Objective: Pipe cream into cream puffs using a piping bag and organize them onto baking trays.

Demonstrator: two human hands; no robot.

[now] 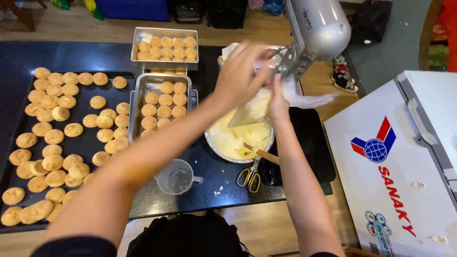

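Both my hands are raised over a metal mixing bowl (213, 148) of pale yellow cream (238, 138). My left hand (240, 71) grips the top of a clear plastic piping bag (254, 110) whose cream-filled tip hangs down into the bowl. My right hand (278, 102) holds the bag's side, with loose plastic (309, 100) trailing to the right. A wooden-handled tool (261, 153) leans in the bowl. The tilted silver head of a stand mixer (320, 26) hangs just behind my hands.
A dark tray (90, 143) of several small round puffs lies at left. Two metal pans of puffs (164, 45) (162, 102) sit in the middle. A clear measuring cup (173, 177) and yellow-handled scissors (250, 177) lie near the bowl. A white chest freezer (404, 166) stands at right.
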